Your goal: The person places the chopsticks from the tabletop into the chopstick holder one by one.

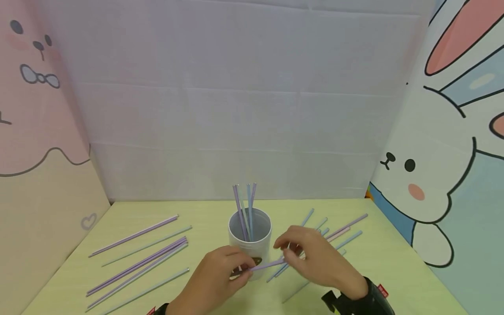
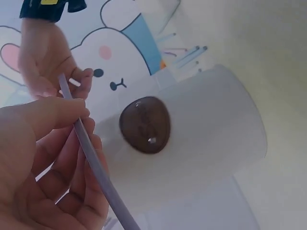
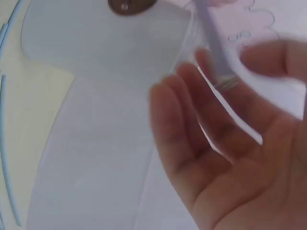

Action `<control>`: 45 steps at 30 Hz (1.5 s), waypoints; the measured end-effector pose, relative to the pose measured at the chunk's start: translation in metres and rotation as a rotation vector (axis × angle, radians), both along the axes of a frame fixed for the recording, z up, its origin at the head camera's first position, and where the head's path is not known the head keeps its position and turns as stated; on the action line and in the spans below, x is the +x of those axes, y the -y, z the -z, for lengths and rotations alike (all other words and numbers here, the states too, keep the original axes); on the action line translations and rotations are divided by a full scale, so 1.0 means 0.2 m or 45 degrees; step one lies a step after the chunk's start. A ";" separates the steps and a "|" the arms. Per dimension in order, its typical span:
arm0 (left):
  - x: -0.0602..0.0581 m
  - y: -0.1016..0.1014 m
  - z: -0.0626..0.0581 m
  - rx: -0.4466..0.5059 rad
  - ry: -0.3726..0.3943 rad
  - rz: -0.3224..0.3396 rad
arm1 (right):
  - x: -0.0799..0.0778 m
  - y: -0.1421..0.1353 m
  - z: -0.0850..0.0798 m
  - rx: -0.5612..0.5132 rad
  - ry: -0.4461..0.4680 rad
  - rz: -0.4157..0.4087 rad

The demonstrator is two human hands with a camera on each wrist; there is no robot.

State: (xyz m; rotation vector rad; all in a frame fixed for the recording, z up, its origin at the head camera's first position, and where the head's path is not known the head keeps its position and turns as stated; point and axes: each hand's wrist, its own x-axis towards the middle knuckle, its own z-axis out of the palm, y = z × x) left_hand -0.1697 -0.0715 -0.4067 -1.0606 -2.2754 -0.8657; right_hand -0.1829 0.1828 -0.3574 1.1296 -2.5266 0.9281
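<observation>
My left hand (image 1: pixel 220 273) pinches a purple straw (image 2: pixel 98 167) between thumb and fingers, in front of the white cup (image 1: pixel 250 247). In the left wrist view the straw slants up toward my right hand (image 1: pixel 315 258). The fingers of that hand are loosely bent around the straw's far end, with the thumb beside it, blurred in the right wrist view. A dark brown oval badge (image 2: pixel 145 125) shows on the cup's side. Several purple, blue and pale green straws (image 1: pixel 250 214) stand in the cup, leaning on its rim.
On the pale yellow table (image 1: pixel 212 218), purple and green straws (image 1: pixel 138 264) lie slanted at the left. Blue, purple and pink straws (image 1: pixel 348 240) lie at the right, partly under my right hand. A white backdrop (image 1: pixel 244 109) and printed side panels (image 1: pixel 433 183) surround the table.
</observation>
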 end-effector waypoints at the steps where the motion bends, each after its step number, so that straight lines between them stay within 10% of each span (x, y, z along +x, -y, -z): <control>1: 0.00 0.01 -0.03 0.027 0.017 0.007 | -0.02 -0.02 0.00 -0.053 0.004 0.040; 7: -0.03 0.08 -0.20 0.161 0.145 0.028 | -0.09 -0.05 0.01 -0.226 0.092 0.199; 18: -0.17 0.10 -0.46 0.444 0.164 0.011 | -0.15 0.04 0.16 -0.371 0.346 0.143; 25: -0.26 0.06 -0.57 0.618 0.187 0.037 | -0.09 0.14 0.13 -0.423 0.542 0.117; 36: -0.27 -0.02 -0.63 0.732 0.290 0.063 | -0.17 0.19 0.40 -0.486 0.521 0.032; 45: -0.44 -0.03 -0.38 0.630 0.320 0.004 | -0.17 0.19 0.40 -0.492 0.520 0.058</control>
